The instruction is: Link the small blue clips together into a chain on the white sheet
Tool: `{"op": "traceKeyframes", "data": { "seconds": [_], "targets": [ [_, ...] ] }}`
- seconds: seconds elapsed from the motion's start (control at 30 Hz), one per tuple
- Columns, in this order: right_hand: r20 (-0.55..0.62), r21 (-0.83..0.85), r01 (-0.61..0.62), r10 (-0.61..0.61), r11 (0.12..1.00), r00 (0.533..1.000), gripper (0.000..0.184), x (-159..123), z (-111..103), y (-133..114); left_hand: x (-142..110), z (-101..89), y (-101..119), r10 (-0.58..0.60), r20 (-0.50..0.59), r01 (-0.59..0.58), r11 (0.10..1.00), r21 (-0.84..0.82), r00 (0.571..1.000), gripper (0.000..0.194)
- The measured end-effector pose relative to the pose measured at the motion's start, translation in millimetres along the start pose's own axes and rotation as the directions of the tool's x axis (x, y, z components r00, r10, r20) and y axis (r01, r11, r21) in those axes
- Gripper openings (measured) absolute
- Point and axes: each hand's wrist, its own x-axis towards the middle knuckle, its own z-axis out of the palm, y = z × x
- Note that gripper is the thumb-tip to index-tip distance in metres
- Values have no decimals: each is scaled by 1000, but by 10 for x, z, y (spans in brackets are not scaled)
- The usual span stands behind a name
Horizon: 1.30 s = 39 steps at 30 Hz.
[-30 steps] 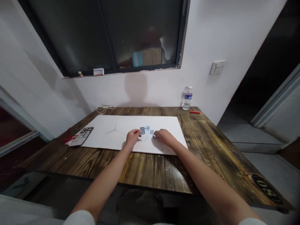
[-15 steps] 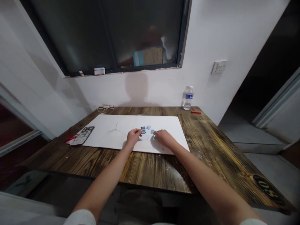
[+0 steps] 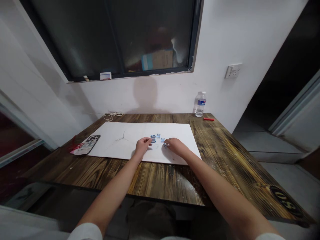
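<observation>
Left hand [image 3: 143,146]: narrow pinch, holding small flat blue-edged striped piece [image 3: 153,139] over board.
Right hand [image 3: 174,146]: fingers curled low at another small blue-edged piece [image 3: 165,145]; grip width hidden, can't tell.
Between hands, farther back: 2 small blue striped pieces [image 3: 158,136], flat on board.
Board: long white rectangular board [image 3: 140,128]; thin dark branching lines [image 3: 122,137] left, patterned phone-like item [image 3: 90,144] at left end.
Table: dark-brown streaked wooden table [image 3: 105,170]; white cord bundle [image 3: 112,115] back left, clear plastic bottle with blue label [image 3: 200,104] and red stick-like item [image 3: 208,119] back right.
Room: white wall [image 3: 220,40], dark-framed window [image 3: 116,43], white socket [image 3: 233,71], pale tiled floor [image 3: 270,143] right.
</observation>
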Motion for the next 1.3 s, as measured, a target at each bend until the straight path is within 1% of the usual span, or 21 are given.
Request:
{"op": "traceKeyframes", "data": {
  "seconds": [0.1,0.23,0.4,0.47,0.53,0.63,0.73,0.8,0.83,0.9,0.97,1.0,1.03,1.07,1.17,1.3],
  "targets": [
    [-7,-41,11,-11,999,1000,30,12,36,-11,3,-5,-6,1,-3,-1,1000,13,1000,37],
    [-58,-113,14,-21,994,998,26,40,101,-26,1,-11,-9,-1,2,1,1000,11,1000,36],
    [-113,-104,-27,15,994,993,27,72,144,20,-3,-10,-3,-5,-1,5,1000,13,1000,37],
    [-152,-66,-44,33,997,988,28,69,147,55,-4,-9,-1,0,-4,0,1000,14,1000,37],
    [-203,15,-69,71,997,977,26,59,145,83,-6,-7,0,9,-1,-9,1000,12,1000,36],
    [-278,224,-90,152,970,949,20,51,137,90,-17,1,2,31,17,-31,999,13,999,33],
    [-310,468,-43,209,883,928,15,69,132,43,-34,13,5,56,41,-57,998,32,998,30],
    [-324,617,1,253,787,912,16,92,138,-10,-46,23,7,71,59,-74,996,43,996,31],
    [-322,693,26,277,721,905,19,103,145,-40,-52,27,9,78,71,-81,996,42,994,31],
    [-284,833,71,314,549,906,28,123,167,-99,-65,36,17,91,100,-95,995,29,991,31],
    [-226,919,92,320,384,920,34,134,197,-149,-82,46,33,105,128,-106,994,3,986,30],
    [-204,938,92,320,334,925,36,136,212,-167,-93,50,46,110,142,-110,994,-13,984,29],
    [-190,947,87,322,309,928,37,136,226,-181,-105,54,62,111,157,-108,994,-26,981,29],
    [-182,949,79,327,304,927,38,135,238,-190,-118,58,80,109,174,-105,994,-34,979,28],
    [-183,941,60,351,334,918,37,128,264,-192,-155,62,134,91,234,-90,996,-17,968,28],
    [-193,930,60,342,362,920,35,123,283,-181,-177,51,168,101,299,-124,991,56,949,31]
  ]
}}
